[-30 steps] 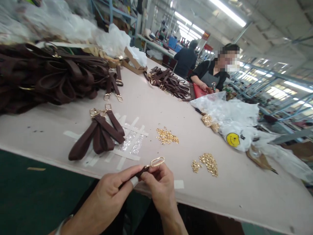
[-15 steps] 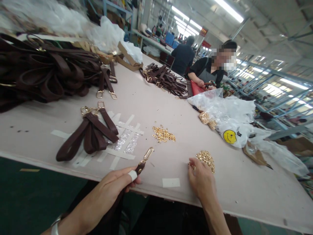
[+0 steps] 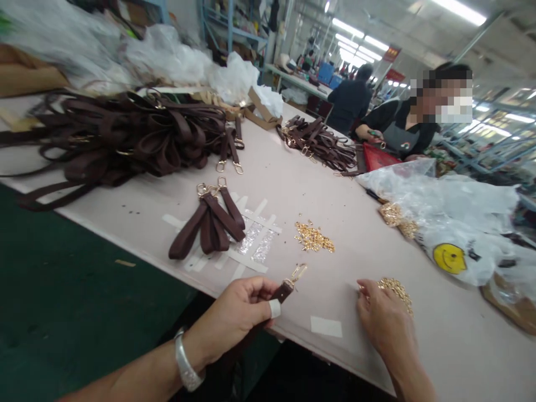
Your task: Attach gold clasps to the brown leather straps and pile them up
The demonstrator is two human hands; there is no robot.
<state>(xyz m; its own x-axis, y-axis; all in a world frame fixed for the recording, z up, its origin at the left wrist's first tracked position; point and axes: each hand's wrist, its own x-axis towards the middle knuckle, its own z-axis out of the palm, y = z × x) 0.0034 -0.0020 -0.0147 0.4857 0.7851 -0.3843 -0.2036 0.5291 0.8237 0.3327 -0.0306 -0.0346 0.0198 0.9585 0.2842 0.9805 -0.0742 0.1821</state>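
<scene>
My left hand (image 3: 247,307), with white tape on the thumb, pinches the end of a dark brown leather strap (image 3: 283,291) near the table's front edge. A gold clasp (image 3: 298,272) sticks out beyond the fingers. My right hand (image 3: 383,315) rests at the left side of a pile of small gold pieces (image 3: 397,291), its fingertips bent down to the table; what they hold, if anything, is too small to make out. A second gold pile (image 3: 314,237) lies farther back between the hands. Several looped brown straps (image 3: 209,223) with gold clasps lie to the left.
A large heap of brown straps (image 3: 138,137) covers the table's left back; a smaller heap (image 3: 320,142) lies farther off. Plastic bags (image 3: 444,206) line the right side. A white paper piece (image 3: 326,326) sits near the front edge. Across the table, a person (image 3: 412,120) handles something red.
The view has swung left, so things appear farther right. The strap end in my left hand has turned, its dark snap face no longer showing. My right hand stays by the gold pile.
</scene>
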